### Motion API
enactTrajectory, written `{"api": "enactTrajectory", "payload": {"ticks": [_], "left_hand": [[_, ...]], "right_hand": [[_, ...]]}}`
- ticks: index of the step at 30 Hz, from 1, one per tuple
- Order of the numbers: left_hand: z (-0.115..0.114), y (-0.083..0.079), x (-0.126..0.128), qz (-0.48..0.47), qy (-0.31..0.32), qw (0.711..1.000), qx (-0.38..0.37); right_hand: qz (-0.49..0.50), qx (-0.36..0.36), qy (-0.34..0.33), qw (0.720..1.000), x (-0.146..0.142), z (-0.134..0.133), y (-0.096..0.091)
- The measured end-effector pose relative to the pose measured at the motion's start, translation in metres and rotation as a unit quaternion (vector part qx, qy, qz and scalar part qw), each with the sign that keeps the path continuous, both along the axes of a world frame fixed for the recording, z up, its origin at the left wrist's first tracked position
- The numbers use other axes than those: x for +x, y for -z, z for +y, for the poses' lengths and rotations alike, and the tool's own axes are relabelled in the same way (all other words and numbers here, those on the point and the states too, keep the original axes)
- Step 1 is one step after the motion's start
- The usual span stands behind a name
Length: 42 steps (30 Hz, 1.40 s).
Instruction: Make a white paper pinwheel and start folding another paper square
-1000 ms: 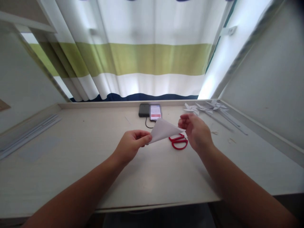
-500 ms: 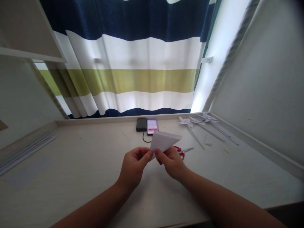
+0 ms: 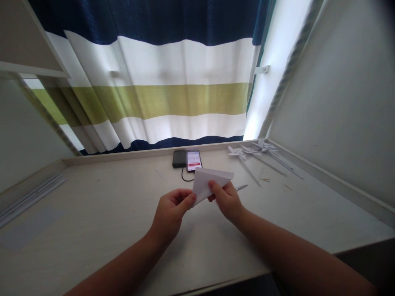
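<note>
A folded piece of white paper (image 3: 202, 183), roughly triangular, is held up above the desk between both hands. My left hand (image 3: 171, 209) pinches its lower left corner between thumb and fingers. My right hand (image 3: 225, 199) grips it from the right, thumb pressed on the near face and fingers behind. Behind the right hand lies a pair of scissors (image 3: 241, 187); only part of a blade shows, the rest being covered by the hand.
White paper pinwheels (image 3: 237, 152) on sticks lie at the back right. A phone (image 3: 193, 159) and a black box-shaped device (image 3: 179, 159) with a cable stand at the back. Rolled white sticks (image 3: 31, 197) and a paper sheet (image 3: 31, 228) lie on the left of the desk (image 3: 108, 213).
My right thumb has slid up and right along the paper, away from the left thumb. The view has shifted slightly, and the red scissor handles are now hidden.
</note>
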<state>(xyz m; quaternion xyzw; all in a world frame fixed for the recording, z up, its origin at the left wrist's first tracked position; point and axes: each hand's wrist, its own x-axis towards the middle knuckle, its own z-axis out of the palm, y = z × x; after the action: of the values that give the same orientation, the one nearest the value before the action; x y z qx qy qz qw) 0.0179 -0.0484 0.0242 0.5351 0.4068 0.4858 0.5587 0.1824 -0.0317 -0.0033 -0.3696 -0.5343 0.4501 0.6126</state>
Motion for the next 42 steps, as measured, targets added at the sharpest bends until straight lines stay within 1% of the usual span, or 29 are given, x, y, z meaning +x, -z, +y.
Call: {"api": "enactTrajectory", "payload": {"ticks": [2, 4, 6, 8, 10, 13, 16, 19, 22, 26, 30, 36, 42], "left_hand": [[-0.001, 0.000, 0.001, 0.000, 0.026, 1.000, 0.001], [-0.002, 0.000, 0.001, -0.003, 0.034, 0.999, 0.003], [-0.002, 0.001, 0.001, -0.013, 0.037, 0.999, 0.003], [-0.001, 0.002, 0.000, -0.029, 0.041, 0.999, 0.003], [-0.001, 0.002, -0.001, -0.036, 0.036, 0.999, 0.003], [-0.002, 0.000, -0.002, -0.019, 0.012, 1.000, 0.017], [-0.003, -0.003, -0.004, 0.008, -0.005, 0.999, 0.031], [-0.003, -0.004, -0.005, 0.019, -0.005, 0.999, 0.037], [-0.003, -0.004, -0.005, 0.025, 0.007, 0.999, 0.044], [-0.003, -0.004, -0.004, 0.039, 0.020, 0.998, 0.039], [-0.003, -0.003, -0.004, 0.048, 0.021, 0.998, 0.037], [-0.003, -0.002, -0.004, 0.057, 0.025, 0.997, 0.051], [-0.003, -0.002, -0.002, 0.064, 0.022, 0.996, 0.055]], "right_hand": [[-0.024, -0.022, 0.014, 0.999, -0.001, -0.004, -0.002], [-0.053, -0.035, 0.036, 0.997, -0.001, -0.009, -0.005], [-0.076, -0.033, 0.051, 0.995, -0.002, -0.013, -0.007], [-0.096, -0.019, 0.052, 0.994, -0.003, -0.016, -0.008], [-0.119, 0.000, 0.037, 0.992, -0.004, -0.018, -0.007], [-0.141, 0.028, 0.004, 0.990, -0.004, -0.020, -0.005], [-0.134, 0.041, -0.017, 0.990, -0.002, -0.021, -0.004], [-0.112, 0.038, -0.022, 0.993, 0.002, -0.021, -0.004], [-0.099, 0.023, -0.004, 0.995, 0.003, -0.021, -0.005], [-0.123, -0.007, 0.042, 0.992, 0.000, -0.021, -0.005], [-0.141, -0.020, 0.065, 0.988, -0.004, -0.023, -0.007], [-0.147, -0.022, 0.085, 0.985, -0.007, -0.025, -0.009], [-0.148, -0.036, 0.097, 0.984, -0.005, -0.022, -0.006]]}}
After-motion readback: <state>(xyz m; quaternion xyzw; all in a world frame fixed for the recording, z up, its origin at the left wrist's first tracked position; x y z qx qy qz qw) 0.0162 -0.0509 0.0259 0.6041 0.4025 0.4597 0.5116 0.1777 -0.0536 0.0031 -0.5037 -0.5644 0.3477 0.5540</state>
